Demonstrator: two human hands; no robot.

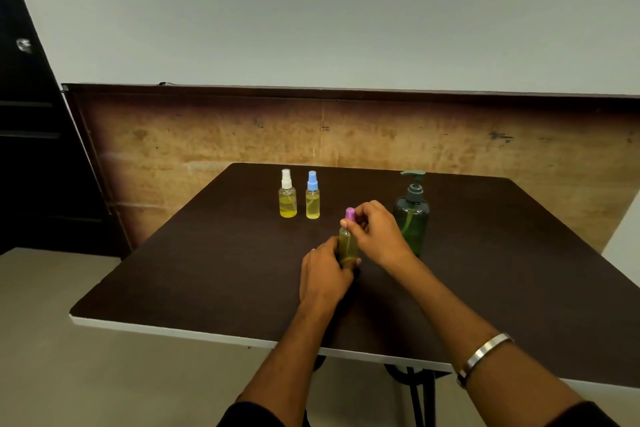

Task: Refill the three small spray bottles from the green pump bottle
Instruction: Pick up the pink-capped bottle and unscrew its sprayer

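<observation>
A small spray bottle with a pink cap (347, 243) stands upright near the middle of the dark table (214, 270). My left hand (325, 274) grips its lower body. My right hand (375, 232) pinches its neck just under the pink cap. Two more small bottles of yellow liquid stand farther back: one with a white cap (287, 196) and one with a blue cap (312, 198), side by side and apart. The green pump bottle (412, 215) stands upright just right of my right hand, partly hidden behind it.
The table's white front edge (194, 331) runs close to me. A brown board (207, 135) leans along the wall behind the table. A dark door or cabinet (31, 149) stands at the left. A metal bangle (483, 355) sits on my right wrist.
</observation>
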